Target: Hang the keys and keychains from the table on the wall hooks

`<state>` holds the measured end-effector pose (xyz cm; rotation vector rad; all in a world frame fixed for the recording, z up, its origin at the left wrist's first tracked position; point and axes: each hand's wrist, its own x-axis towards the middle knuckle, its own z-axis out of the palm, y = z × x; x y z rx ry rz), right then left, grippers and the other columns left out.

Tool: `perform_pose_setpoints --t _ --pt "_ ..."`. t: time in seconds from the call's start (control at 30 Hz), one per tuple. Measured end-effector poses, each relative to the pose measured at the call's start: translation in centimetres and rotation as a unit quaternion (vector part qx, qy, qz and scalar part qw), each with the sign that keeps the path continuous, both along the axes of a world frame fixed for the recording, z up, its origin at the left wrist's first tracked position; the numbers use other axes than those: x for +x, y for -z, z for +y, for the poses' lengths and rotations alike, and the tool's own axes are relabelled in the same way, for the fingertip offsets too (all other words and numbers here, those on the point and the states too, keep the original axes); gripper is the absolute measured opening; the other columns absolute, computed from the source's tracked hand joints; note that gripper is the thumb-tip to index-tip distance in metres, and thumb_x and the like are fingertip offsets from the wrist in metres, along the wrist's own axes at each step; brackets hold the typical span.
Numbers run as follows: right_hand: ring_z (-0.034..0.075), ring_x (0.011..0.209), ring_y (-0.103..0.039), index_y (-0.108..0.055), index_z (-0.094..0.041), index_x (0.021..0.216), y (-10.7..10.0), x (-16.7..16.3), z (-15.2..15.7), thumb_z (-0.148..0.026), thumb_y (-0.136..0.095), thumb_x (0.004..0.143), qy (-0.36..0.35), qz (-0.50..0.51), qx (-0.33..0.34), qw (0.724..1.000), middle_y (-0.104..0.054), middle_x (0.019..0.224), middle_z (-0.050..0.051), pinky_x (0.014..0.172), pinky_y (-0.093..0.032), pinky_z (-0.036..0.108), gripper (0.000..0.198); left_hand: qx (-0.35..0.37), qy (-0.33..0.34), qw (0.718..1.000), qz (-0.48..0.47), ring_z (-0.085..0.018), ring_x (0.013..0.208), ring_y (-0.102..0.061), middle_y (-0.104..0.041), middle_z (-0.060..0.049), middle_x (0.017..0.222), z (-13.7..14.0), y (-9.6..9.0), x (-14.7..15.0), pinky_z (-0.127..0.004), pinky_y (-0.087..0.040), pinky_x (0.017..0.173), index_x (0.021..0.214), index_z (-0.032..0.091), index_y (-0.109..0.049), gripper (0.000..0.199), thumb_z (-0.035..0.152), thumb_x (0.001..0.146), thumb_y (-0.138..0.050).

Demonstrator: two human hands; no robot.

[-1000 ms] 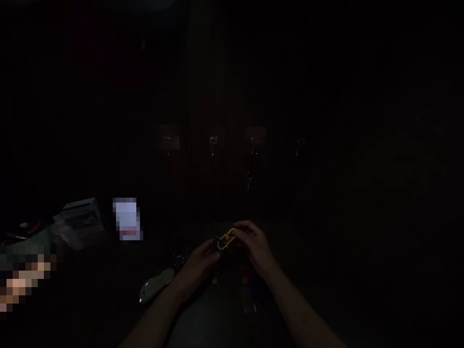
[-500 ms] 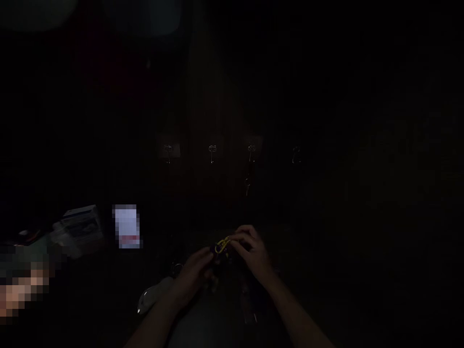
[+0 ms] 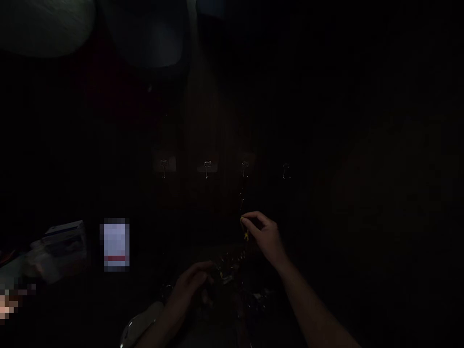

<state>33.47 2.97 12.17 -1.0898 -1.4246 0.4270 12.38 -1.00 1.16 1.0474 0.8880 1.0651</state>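
Note:
In dim light, my right hand (image 3: pixel 266 239) is closed in a pinch on a thin yellow looped item (image 3: pixel 246 235), which hangs below the fingertips; its exact kind is too dark to make out. My left hand (image 3: pixel 192 282) is lower and to the left, fingers loosely curved and apart, with no held object visible. Just right of its fingertips lies a cluster of small shiny things (image 3: pixel 227 276). Above my right fingertips, a small metallic item, perhaps a key (image 3: pixel 241 202), hangs under a wall hook (image 3: pixel 245 166).
More metal hooks (image 3: pixel 207 166) line the wall. On the left stand a box (image 3: pixel 67 244), a pale bottle (image 3: pixel 45 261) and a lit, blurred screen (image 3: pixel 116 244). A pale rounded object (image 3: pixel 141 321) lies by my left forearm. Large rounded shapes (image 3: pixel 148 38) fill the upper left.
My right hand has moved up and away from my left hand, carrying the yellow looped item. Both hands were together at it before. The view has shifted slightly.

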Motion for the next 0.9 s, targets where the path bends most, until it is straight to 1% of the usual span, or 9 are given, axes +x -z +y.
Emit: perform_pose_setpoints --t 0.1,0.23,0.3,0.37,0.6,0.67,0.77,0.83,0.9 --pt "0.021 0.077 -0.06 -0.068 -0.024 0.074 -1.2 0.6 1.4 -0.039 -0.065 0.07 0.019 0.005 0.033 0.999 -0.067 0.077 0.002 0.072 -0.045 0.032 0.016 0.033 -0.047 0.997 0.041 -0.009 0.045 -0.051 -0.064 0.001 0.071 -0.4 -0.9 -0.1 -0.022 -0.038 0.046 0.095 0.021 -0.064 0.032 0.043 0.072 -0.064" --pt "0.021 0.08 -0.061 -0.068 -0.023 0.076 -2.5 1.1 3.1 -0.037 -0.064 0.072 0.023 0.015 0.077 0.997 -0.068 0.081 0.002 0.076 -0.044 0.033 0.015 0.087 -0.129 0.982 0.109 -0.016 0.064 -0.059 -0.065 0.001 0.068 -0.8 -1.4 -0.4 -0.023 -0.043 0.059 0.089 0.024 -0.066 0.023 0.038 0.071 -0.066" --pt "0.02 0.081 -0.061 -0.069 -0.022 0.077 -3.2 1.1 3.7 -0.036 -0.063 0.073 0.024 0.016 0.095 0.995 -0.068 0.082 0.002 0.077 -0.044 0.033 0.015 0.115 -0.147 0.97 0.155 -0.019 0.074 -0.06 -0.067 0.0 0.075 -1.0 -1.3 -0.5 -0.024 -0.045 0.066 0.089 0.026 -0.067 0.02 0.036 0.071 -0.066" --pt "0.02 0.082 -0.061 -0.069 -0.022 0.076 -4.0 1.0 4.2 -0.036 -0.063 0.073 0.027 0.016 0.112 0.993 -0.068 0.081 0.002 0.078 -0.044 0.033 0.015 0.141 -0.16 0.961 0.176 -0.021 0.081 -0.061 -0.068 0.0 0.083 -1.2 -1.2 -0.6 -0.026 -0.045 0.073 0.09 0.027 -0.067 0.019 0.034 0.072 -0.064" --pt "0.019 0.081 -0.061 -0.069 -0.021 0.076 -6.5 0.8 6.0 -0.036 -0.062 0.073 0.04 0.015 0.171 0.984 -0.068 0.081 0.002 0.077 -0.045 0.032 0.017 0.161 -0.188 0.954 0.172 -0.023 0.088 -0.061 -0.069 0.0 0.091 -1.0 -1.0 -0.6 -0.028 -0.044 0.081 0.092 0.027 -0.067 0.02 0.032 0.073 -0.063" --pt "0.019 0.08 -0.061 -0.069 -0.02 0.076 -7.0 0.8 6.5 -0.037 -0.063 0.072 0.044 0.021 0.172 0.984 -0.068 0.08 0.002 0.077 -0.045 0.032 0.019 0.162 -0.185 0.951 0.188 -0.023 0.089 -0.062 -0.069 -0.001 0.091 -1.0 -1.2 -0.7 -0.028 -0.044 0.082 0.093 0.027 -0.067 0.02 0.032 0.074 -0.062" --pt "0.019 0.08 -0.062 -0.07 -0.019 0.075 -7.4 0.7 7.2 -0.037 -0.064 0.07 0.04 0.049 0.15 0.987 -0.069 0.078 0.002 0.077 -0.045 0.032 0.019 0.164 -0.188 0.948 0.199 -0.024 0.092 -0.061 -0.069 -0.001 0.093 -1.0 -1.2 -0.8 -0.027 -0.046 0.079 0.094 0.027 -0.066 0.02 0.032 0.075 -0.061" --pt "0.019 0.08 -0.062 -0.07 -0.018 0.075 -7.5 0.7 7.4 -0.037 -0.064 0.069 0.032 0.064 0.13 0.989 -0.069 0.078 0.002 0.076 -0.045 0.032 0.02 0.163 -0.193 0.951 0.177 -0.025 0.093 -0.061 -0.069 -0.002 0.092 -0.9 -1.2 -0.8 -0.028 -0.047 0.078 0.093 0.027 -0.067 0.02 0.032 0.074 -0.063" --pt "0.018 0.077 -0.061 -0.07 -0.018 0.075 -7.4 0.7 7.5 -0.04 -0.065 0.068 0.021 0.078 0.105 0.991 -0.069 0.077 0.002 0.071 -0.045 0.03 0.023 0.16 -0.194 0.955 0.154 -0.025 0.093 -0.061 -0.069 -0.002 0.091 -0.9 -1.2 -0.8 -0.028 -0.046 0.079 0.092 0.026 -0.068 0.02 0.032 0.073 -0.065"
